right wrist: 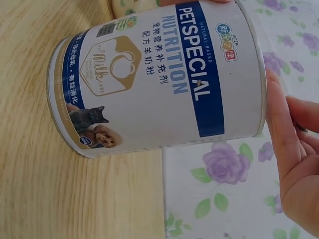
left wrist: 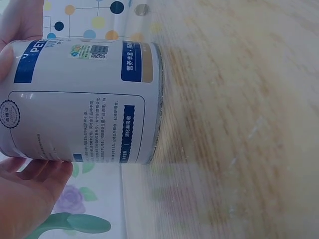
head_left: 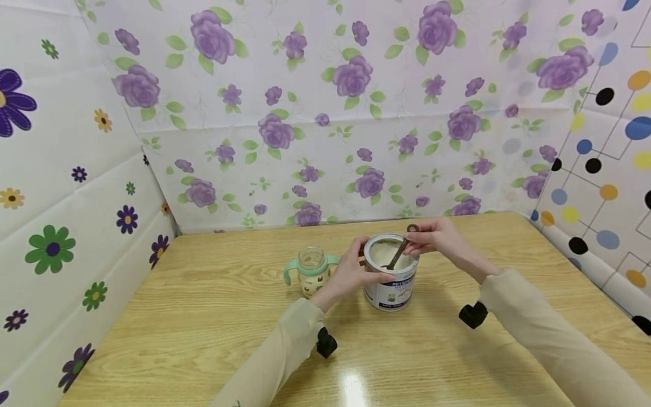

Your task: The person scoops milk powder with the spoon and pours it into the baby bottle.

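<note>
A white and blue milk powder can (head_left: 389,291) stands upright and uncovered on the wooden table. Pale powder (head_left: 383,252) shows inside it. My left hand (head_left: 353,268) grips the can around its upper side, thumb in front and fingers behind. With my right hand (head_left: 432,237) I pinch the ringed top of a dark spoon (head_left: 399,251), whose lower end sits in the powder. The right wrist view shows the can's printed front (right wrist: 149,79), with my right hand (right wrist: 299,154) at its rim. In the left wrist view, my left hand (left wrist: 32,191) lies along the can (left wrist: 84,102).
A baby bottle (head_left: 311,271) with mint green handles stands just left of the can, its top uncovered. The wooden table (head_left: 213,316) extends around both. Flowered cloth (head_left: 325,113) hangs behind, and dotted cloth (head_left: 605,169) hangs on the right.
</note>
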{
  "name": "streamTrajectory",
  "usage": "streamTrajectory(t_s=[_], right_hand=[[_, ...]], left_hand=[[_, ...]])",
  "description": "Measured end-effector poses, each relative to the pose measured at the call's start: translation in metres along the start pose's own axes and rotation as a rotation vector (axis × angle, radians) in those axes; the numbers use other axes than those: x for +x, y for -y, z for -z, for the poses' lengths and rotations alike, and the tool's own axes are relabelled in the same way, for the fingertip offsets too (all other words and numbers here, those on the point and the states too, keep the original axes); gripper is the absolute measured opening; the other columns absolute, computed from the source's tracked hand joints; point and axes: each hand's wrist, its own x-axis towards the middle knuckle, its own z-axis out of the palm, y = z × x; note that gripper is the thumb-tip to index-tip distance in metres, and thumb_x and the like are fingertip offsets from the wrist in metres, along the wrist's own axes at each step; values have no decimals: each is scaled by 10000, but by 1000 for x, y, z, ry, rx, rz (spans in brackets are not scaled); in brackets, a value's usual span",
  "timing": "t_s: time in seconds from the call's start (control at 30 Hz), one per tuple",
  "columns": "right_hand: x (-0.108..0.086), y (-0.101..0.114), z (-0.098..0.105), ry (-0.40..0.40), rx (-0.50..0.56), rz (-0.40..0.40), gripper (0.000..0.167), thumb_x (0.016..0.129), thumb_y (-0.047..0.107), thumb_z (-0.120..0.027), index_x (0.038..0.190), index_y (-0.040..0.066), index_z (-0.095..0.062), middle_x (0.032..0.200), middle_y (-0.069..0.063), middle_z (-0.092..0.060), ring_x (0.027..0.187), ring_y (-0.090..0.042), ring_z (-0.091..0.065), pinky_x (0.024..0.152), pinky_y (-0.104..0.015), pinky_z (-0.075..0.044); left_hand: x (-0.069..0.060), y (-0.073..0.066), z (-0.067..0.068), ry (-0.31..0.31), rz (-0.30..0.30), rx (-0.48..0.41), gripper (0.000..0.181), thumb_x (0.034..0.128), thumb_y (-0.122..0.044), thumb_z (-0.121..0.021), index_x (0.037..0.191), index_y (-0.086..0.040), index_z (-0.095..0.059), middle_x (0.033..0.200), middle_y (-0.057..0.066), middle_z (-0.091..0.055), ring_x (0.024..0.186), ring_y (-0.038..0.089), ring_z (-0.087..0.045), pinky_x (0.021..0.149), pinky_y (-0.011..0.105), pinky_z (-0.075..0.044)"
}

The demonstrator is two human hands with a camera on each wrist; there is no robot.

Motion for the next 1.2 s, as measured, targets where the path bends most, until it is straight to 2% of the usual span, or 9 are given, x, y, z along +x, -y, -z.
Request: streamTrajectory(t_s=[0.27, 0.6, 0.7, 0.77, 0.93, 1.0, 1.2], right_hand=[[-2, -4, 2, -106, 56, -47, 260, 895, 34, -553, 958, -218, -542, 756, -210, -640, 682, -245, -648, 665, -357, -508], [-6, -4, 2, -210, 208, -124, 225, 906, 1, -522, 1023, -190, -525, 769, -189, -645, 718, -218, -650, 702, -296, -493], [-7, -5, 2, -225, 250, -122, 221, 911, -5, -510, 1034, -189, -520, 770, -178, -648, 731, -212, -649, 713, -285, -489], [-8, -5, 3, -231, 287, -115, 202, 914, -10, -503, 1032, -173, -522, 775, -178, -648, 743, -217, -648, 726, -286, -484], [-9, -8, 4, -241, 370, -106, 157, 909, -2, -522, 1013, -120, -536, 793, -174, -649, 768, -217, -646, 753, -288, -472], [-8, -9, 5, -245, 390, -108, 150, 906, 5, -532, 1009, -103, -540, 800, -170, -650, 775, -212, -645, 757, -286, -470], [-9, -9, 8, -262, 466, -95, 87, 904, 6, -534, 935, -27, -609, 817, -173, -649, 784, -215, -644, 758, -276, -466]], left_hand=[[0, -1, 0, -14, 14, 7, 818, 669, -269, -818, 1323, -131, -345, 1189, 12, -469, 1055, 139, -461, 856, 309, -402], [-1, 0, -1, -14, 12, 3, 814, 669, -261, -818, 1321, -129, -349, 1184, 13, -472, 1054, 149, -464, 855, 323, -404], [-1, 1, -1, -12, 13, -6, 804, 672, -257, -817, 1318, -129, -355, 1178, 9, -475, 1052, 154, -464, 854, 325, -403], [-5, -9, 1, -7, 15, -16, 794, 687, -215, -809, 1322, -93, -349, 1189, 52, -472, 1065, 197, -462, 861, 344, -400], [-5, -9, 1, -6, 16, -17, 794, 689, -199, -808, 1324, -85, -345, 1183, 44, -471, 1075, 210, -459, 869, 352, -397], [-1, 0, -1, -11, 15, -8, 801, 678, -243, -814, 1321, -125, -349, 1169, -11, -468, 1069, 169, -460, 867, 331, -399], [-1, 0, 0, -10, 11, -7, 800, 678, -254, -814, 1319, -144, -347, 1163, -27, -466, 1064, 150, -460, 866, 320, -399]])
